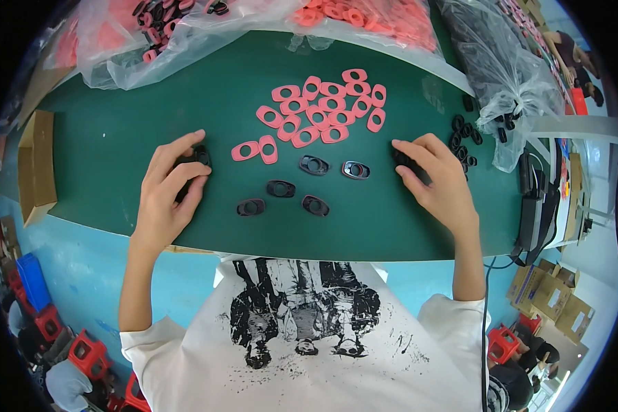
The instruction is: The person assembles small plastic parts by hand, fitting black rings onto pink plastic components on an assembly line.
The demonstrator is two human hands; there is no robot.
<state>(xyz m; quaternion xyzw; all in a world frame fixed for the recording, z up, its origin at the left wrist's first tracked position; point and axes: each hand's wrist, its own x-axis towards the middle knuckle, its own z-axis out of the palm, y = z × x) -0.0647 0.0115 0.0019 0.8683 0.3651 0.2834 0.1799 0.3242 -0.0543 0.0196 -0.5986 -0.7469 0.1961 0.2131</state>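
Observation:
On the green tabletop, my left hand (166,182) curves round dark plastic pieces (200,155), its fingers on both sides of them. My right hand (438,177) cups more black pieces (410,165) in the same way; the palm hides most of them. Between my hands lie several loose black oval shells (281,188), each with a round hole. One black shell (356,170) shows a shiny rim. Farther back, several flat pink oval rings (319,117) are spread in a cluster. Two pink rings (257,150) sit apart from it, closer to my left hand.
Clear plastic bags of pink parts (364,17) and of mixed black and pink parts (159,27) line the far edge. Small black rings (461,137) lie by a tied bag (511,89) at right. A cardboard box (37,168) stands at the left. Other people sit farther off.

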